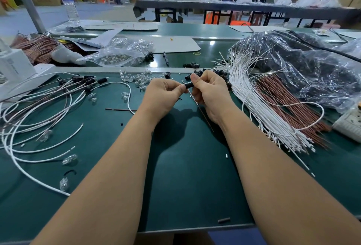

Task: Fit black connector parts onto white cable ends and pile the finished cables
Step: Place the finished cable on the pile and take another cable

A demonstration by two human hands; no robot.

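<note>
Both my hands meet above the middle of the green table [175,166]. My right hand [209,92] grips a small black connector part [189,85] between thumb and fingers. My left hand [164,92] pinches the connector's left end; a thin dark wire [201,110] runs down from it under my right palm. A pile of finished cables with black connectors [58,96] lies at the left. A bundle of white cables [259,108] beside brown ones [289,104] lies at the right. Loose black connector parts [207,72] sit just beyond my hands.
Small clear bulbs [136,79] are scattered behind my left hand and along the left. Plastic bags [304,63] of parts fill the right rear. A white machine [15,70] stands far left, a power strip [349,121] far right, a water bottle [68,2] at the back.
</note>
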